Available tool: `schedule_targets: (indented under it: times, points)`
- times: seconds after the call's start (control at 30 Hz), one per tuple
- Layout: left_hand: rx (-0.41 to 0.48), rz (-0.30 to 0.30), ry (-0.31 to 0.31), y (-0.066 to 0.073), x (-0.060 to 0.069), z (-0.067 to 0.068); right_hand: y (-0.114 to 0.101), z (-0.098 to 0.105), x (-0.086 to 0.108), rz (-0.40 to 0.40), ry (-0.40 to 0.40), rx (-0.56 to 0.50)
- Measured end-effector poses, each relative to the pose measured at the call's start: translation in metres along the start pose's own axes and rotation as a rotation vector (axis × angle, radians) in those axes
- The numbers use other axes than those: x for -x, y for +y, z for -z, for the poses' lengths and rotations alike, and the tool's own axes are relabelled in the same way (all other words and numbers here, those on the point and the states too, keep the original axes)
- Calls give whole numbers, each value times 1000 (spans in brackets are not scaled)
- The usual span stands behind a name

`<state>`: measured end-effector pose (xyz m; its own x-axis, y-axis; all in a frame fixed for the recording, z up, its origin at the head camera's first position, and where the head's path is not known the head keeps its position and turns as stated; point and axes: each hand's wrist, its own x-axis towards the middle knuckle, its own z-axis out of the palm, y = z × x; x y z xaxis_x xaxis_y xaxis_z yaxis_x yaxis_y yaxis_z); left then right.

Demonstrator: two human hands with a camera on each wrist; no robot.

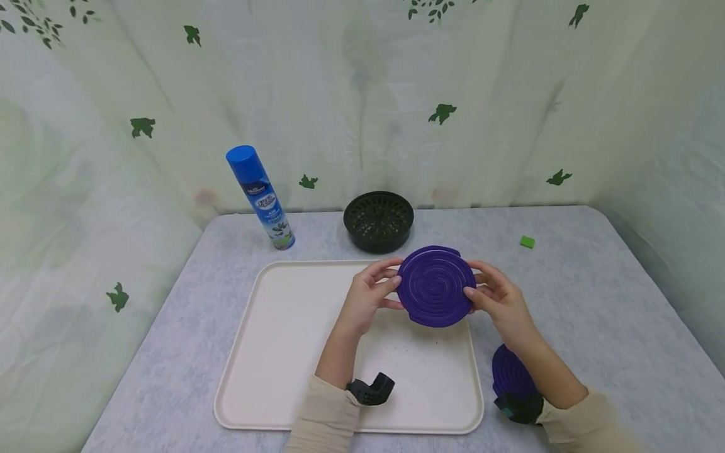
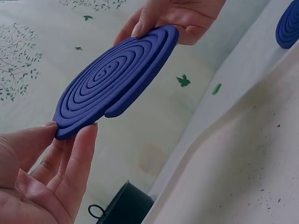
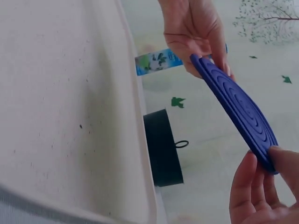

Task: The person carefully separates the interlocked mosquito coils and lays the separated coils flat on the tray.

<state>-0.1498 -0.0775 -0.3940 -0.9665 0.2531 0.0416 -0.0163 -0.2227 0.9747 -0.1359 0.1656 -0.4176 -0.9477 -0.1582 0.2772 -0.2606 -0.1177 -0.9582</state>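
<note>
A purple-blue spiral mosquito coil [image 1: 436,286] is held up above the tray's right part, its flat face toward the head camera. The left hand [image 1: 370,292] pinches its left edge between thumb and fingers. At the opposite edge the right hand [image 1: 498,299] grips it the same way, thumb on the near face. In the left wrist view the coil [image 2: 117,79] shows tightly nested rings and a free outer end. A second purple coil [image 1: 511,371] lies on the table, partly hidden by the right forearm and wrist camera.
The white tray [image 1: 283,352] carries dark crumbs. Behind it stands a round dark green tin [image 1: 378,220] with a perforated top and a wire loop. A blue spray can [image 1: 260,198] stands at the back left. A small green piece [image 1: 527,241] lies at the back right.
</note>
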Motion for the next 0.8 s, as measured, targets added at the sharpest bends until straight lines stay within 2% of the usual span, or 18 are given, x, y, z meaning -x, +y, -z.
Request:
schedule_targets:
  times: [0.1,0.23,0.37,0.6,0.8]
  points:
    - [2,-13,-9,-3,0,3,4,-6,-2,17,27,31]
    - [-5,-25,0,-6,2,7,8,-13,-5,37,69,133]
    - [-14,-24,26,-9,3,12,9,-19,-6,16,106,185]
    - [4,-32,28,-16,1,18,11,-21,-5,-33,136,121]
    - [-8,-69,48,-30,-3,27,14,-20,-6,-72,98,121]
